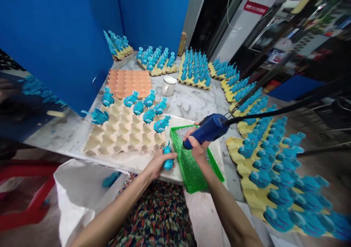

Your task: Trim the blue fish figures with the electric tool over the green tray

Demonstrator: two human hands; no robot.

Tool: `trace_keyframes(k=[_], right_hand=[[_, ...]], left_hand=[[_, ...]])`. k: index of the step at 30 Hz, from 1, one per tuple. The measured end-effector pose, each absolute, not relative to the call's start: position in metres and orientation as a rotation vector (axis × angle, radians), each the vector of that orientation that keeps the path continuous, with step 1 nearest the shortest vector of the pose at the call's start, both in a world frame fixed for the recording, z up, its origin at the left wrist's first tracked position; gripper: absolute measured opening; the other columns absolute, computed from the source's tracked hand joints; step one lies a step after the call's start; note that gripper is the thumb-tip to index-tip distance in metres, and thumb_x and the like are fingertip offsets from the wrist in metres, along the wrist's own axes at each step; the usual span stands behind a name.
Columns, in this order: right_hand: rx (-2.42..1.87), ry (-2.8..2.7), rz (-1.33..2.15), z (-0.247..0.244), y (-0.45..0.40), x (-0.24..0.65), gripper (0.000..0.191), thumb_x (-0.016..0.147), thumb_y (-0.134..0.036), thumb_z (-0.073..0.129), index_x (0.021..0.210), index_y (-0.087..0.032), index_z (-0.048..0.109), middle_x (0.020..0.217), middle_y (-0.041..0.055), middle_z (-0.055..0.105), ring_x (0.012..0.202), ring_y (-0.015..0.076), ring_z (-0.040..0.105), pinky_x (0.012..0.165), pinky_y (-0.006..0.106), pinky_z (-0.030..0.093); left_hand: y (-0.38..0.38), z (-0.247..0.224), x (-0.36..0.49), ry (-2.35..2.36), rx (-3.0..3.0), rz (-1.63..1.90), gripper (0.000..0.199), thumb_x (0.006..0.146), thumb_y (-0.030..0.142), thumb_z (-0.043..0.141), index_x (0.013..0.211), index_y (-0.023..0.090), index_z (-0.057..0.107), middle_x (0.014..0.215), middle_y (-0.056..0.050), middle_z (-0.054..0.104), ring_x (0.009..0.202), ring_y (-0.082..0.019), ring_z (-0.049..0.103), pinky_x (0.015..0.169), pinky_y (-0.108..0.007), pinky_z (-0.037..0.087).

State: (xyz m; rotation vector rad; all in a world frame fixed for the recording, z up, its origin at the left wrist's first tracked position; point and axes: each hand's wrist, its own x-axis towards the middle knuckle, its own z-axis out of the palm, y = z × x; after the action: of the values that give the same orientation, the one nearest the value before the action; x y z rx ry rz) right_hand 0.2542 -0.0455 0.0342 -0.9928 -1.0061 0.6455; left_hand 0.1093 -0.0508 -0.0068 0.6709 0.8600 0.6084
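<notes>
My left hand (pixel 157 163) grips a small blue toy figure (pixel 168 163) at the table's front edge, just left of a green perforated tray (pixel 196 183). My right hand (pixel 197 146) is wrapped round a dark blue electric screwdriver (pixel 210 130), its cable running off to the right. The screwdriver's tip points down over the tray and is hidden from view. Small silvery screws (pixel 185 130) lie at the tray's far end. Left of the tray, a pale egg-carton tray (pixel 123 130) holds several blue bird-shaped figures (pixel 148 115) along its back and right side.
A white enamel mug (pixel 169 86) stands behind the pale carton, beside an orange carton (pixel 128 82). Yellow cartons (pixel 236 155) full of blue figures line the right and back of the marble table (pixel 186 106). A white sack (pixel 74 188) hangs below the left front edge, near a red stool (pixel 30 199).
</notes>
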Motion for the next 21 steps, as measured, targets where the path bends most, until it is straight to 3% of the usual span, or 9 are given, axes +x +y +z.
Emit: trace_keyframes(k=[13,19,21], right_hand=[[-1.023,-0.965,0.514,0.044,-0.051,0.25,0.034,0.07,-0.024,0.064,0.101,-0.025,0.05,0.063,-0.0067,0.058,0.055,0.0168,0.054,0.063,0.034,0.047],[-0.864,-1.074,0.613,0.072,-0.08,0.24,0.008,0.073,-0.027,0.057,0.081,-0.023,0.057,0.063,-0.003,0.057,0.055,0.0166,0.055,0.06,0.034,0.046],[-0.823,-1.114,0.695,0.078,-0.091,0.236,0.008,0.074,-0.031,0.058,0.076,-0.023,0.058,0.064,-0.002,0.057,0.054,0.0166,0.055,0.059,0.035,0.047]], left_hand=[[-0.053,-0.012,0.13,1.016,0.639,0.784,0.022,0.058,0.028,0.068,0.065,0.017,0.051,0.049,0.005,0.051,0.037,-0.01,0.049,0.036,-0.021,0.035],[-0.057,-0.017,0.142,1.069,0.633,0.923,0.019,0.059,0.027,0.066,0.065,0.017,0.051,0.048,0.005,0.049,0.039,-0.008,0.044,0.039,-0.02,0.035],[-0.057,-0.018,0.144,1.087,0.652,0.96,0.018,0.058,0.026,0.066,0.064,0.017,0.052,0.05,0.005,0.049,0.041,-0.007,0.043,0.041,-0.02,0.035]])
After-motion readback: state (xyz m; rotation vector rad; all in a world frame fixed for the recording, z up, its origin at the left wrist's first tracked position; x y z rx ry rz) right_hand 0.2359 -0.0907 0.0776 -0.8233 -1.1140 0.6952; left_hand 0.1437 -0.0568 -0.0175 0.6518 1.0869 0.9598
